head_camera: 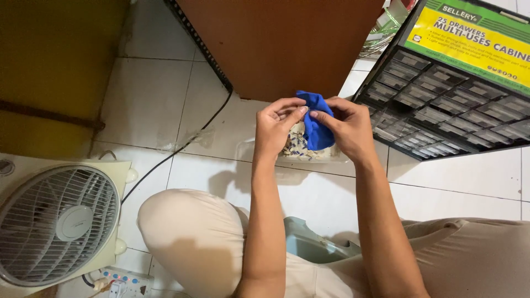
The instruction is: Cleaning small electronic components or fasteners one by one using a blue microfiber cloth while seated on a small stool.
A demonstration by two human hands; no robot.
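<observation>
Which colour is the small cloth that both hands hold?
The small soft cloth is bright blue, seen in the head view, the only one.

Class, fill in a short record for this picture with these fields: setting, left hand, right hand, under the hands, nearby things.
setting: tiled floor, person seated
left hand: pinches the blue cloth
right hand: holds the same cloth
under the hands: clear tray of small parts, too small to tell
nearby things: drawer cabinet to the right, fan and power strip to the left, black cable
</observation>
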